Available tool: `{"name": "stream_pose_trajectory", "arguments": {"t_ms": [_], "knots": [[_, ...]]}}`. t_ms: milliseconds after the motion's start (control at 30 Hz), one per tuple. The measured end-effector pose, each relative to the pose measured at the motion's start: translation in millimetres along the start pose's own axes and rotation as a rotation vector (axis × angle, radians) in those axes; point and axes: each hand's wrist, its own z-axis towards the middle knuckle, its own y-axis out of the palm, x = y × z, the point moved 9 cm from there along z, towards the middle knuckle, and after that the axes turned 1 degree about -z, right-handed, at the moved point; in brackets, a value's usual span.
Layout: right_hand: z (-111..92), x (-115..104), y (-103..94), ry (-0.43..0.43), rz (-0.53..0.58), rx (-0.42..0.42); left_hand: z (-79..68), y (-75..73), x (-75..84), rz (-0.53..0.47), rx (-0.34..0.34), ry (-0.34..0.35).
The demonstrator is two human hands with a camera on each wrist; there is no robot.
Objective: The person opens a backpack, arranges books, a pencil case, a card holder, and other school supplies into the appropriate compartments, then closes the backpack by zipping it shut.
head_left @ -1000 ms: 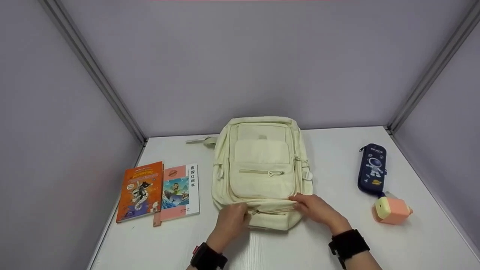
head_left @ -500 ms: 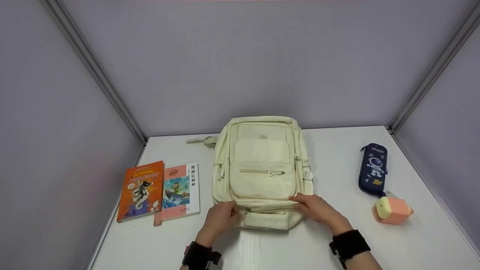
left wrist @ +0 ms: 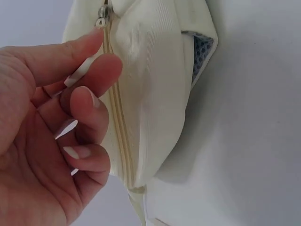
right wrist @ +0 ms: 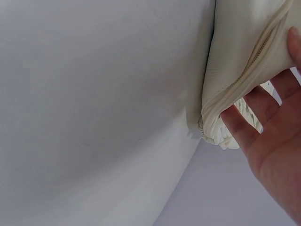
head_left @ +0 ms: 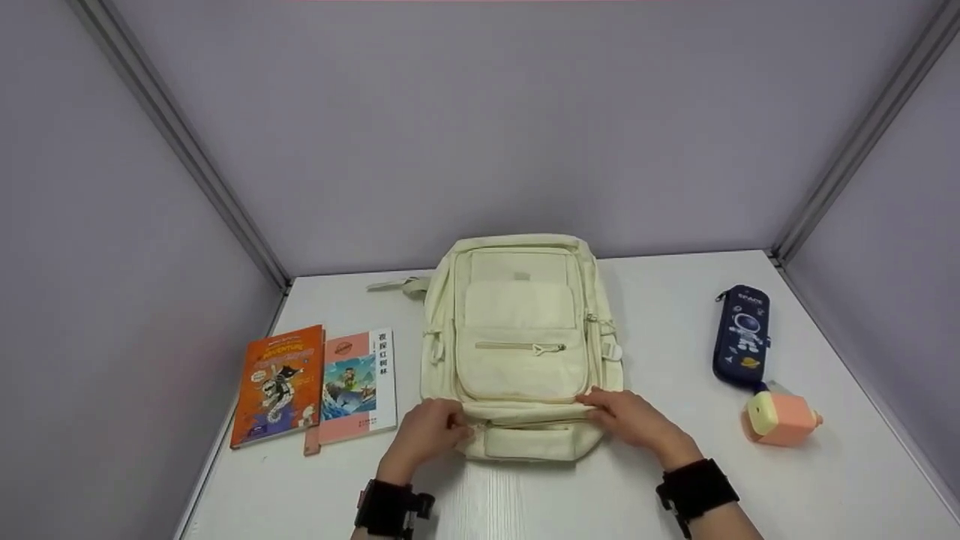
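Observation:
A cream backpack [head_left: 521, 304] lies on the white table with its front facing up and its bottom toward the person. The left hand [head_left: 426, 433] is at its lower left corner. In the left wrist view, thumb and forefinger pinch a pale zipper pull [left wrist: 77, 75] beneath a metal slider [left wrist: 102, 19], the other fingers curled. On the lower right side, the right hand [head_left: 637, 421] grips the backpack's fabric. Seen from the right wrist, its thumb lies on one side of a fold beside a zipper [right wrist: 256, 59] and its fingers reach under the other.
Left of the backpack lie an orange book [head_left: 277, 386] and a pink-and-white book [head_left: 352, 416], with a pink strip [head_left: 312, 441] sticking out below. At the right are a navy astronaut pencil case [head_left: 741, 337] and a peach-and-yellow box-shaped object [head_left: 784, 418]. Grey panels [head_left: 525, 120] enclose the table.
My left hand has slid left along the backpack's lower edge with the zipper pull, from near the middle to the left corner. The right hand keeps its place.

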Motion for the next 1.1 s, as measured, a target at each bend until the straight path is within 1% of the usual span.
{"name": "stream_pose_trajectory", "arguments": {"t_ms": [133, 233, 300, 367, 433, 567, 633, 733, 867, 1000, 1067, 1100], "knots": [[0.5, -3.8, -1.0, 0.021, -0.028, 0.007, 2.5, -2.7, -5.0, -0.014, 0.02, -0.018], [-1.0, -12.3, -2.2, 0.029, -0.107, 0.019, 2.6, -1.3, -4.4, 0.014, 0.066, -0.019], [-0.6, -22.0, -2.5, 0.017, -0.176, 0.037, 1.6, 1.8, -3.1, 0.021, 0.091, -0.019], [1.4, -33.5, -1.0, -0.006, -0.228, 0.054, 0.9, 6.5, -2.6, 0.015, 0.108, -0.023], [5.5, -45.4, 3.5, -0.033, -0.254, 0.063, 0.3, 12.4, -2.1, -0.006, 0.121, -0.026], [18.6, -69.2, 21.8, -0.114, -0.299, 0.063, -1.3, 23.1, -1.5, -0.029, 0.157, -0.051], [26.8, -79.3, 33.3, -0.155, -0.324, 0.063, -2.2, 26.5, -0.2, -0.013, 0.191, -0.058], [39.0, -85.9, 48.4, -0.162, -0.335, 0.059, -3.2, 31.1, 2.3, 0.054, 0.242, -0.061], [50.0, -83.4, 58.0, -0.097, -0.311, 0.053, -4.8, 33.4, 4.2, 0.173, 0.316, -0.079], [56.3, -79.2, 55.4, -0.062, -0.261, 0.058, -8.3, 24.1, 8.5, 0.245, 0.422, -0.082], [58.1, -76.8, 52.2, -0.054, -0.214, 0.055, -9.2, 18.1, 12.2, 0.273, 0.458, -0.065], [58.9, -75.8, 50.5, -0.052, -0.19, 0.053, -9.4, 15.6, 13.8, 0.286, 0.466, -0.052]]}}
